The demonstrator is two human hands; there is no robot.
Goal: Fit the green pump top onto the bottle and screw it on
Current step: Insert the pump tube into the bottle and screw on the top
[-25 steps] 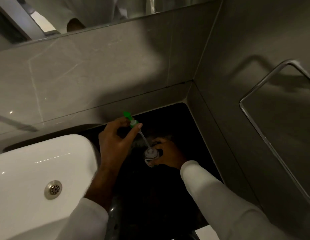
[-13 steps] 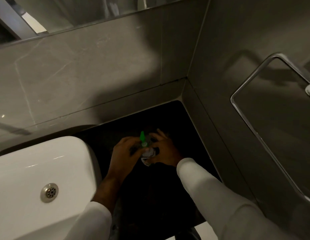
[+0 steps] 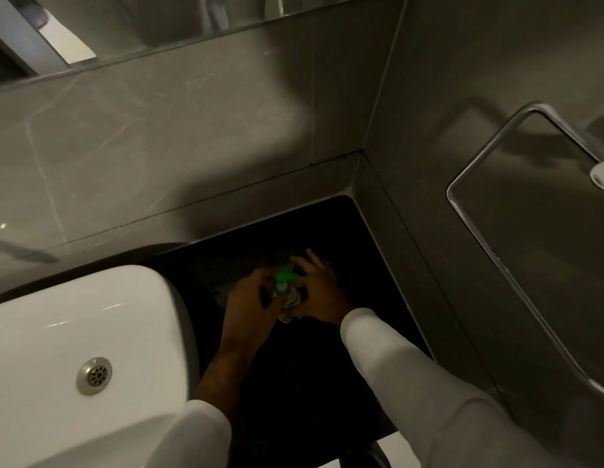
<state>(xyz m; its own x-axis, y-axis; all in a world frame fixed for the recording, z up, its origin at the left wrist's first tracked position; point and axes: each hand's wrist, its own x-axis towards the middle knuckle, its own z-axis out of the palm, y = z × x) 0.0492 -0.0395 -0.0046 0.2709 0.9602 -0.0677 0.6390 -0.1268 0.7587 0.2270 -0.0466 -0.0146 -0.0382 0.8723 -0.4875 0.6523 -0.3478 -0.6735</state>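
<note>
On the dark counter, right of the white sink (image 3: pixel 74 319), the green pump top (image 3: pixel 284 282) sits on the bottle (image 3: pixel 289 304), nozzle pointing right. Risk: cap starts crooked and cross-threads, or the bottle tips, if twisted before seating flat. Left hand (image 3: pixel 249 298) fingers curl round the cap's left side; right hand (image 3: pixel 319 292) steadies the bottle, upper fingers spread loose.

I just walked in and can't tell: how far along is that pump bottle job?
Done: the green plastic pump top sits on the small clear bottle, no tube showing. In hand: the left hand grips the pump while the right hand steadies the bottle on the black counter. Left: screwing it tight; tightness isn't visible.
</note>
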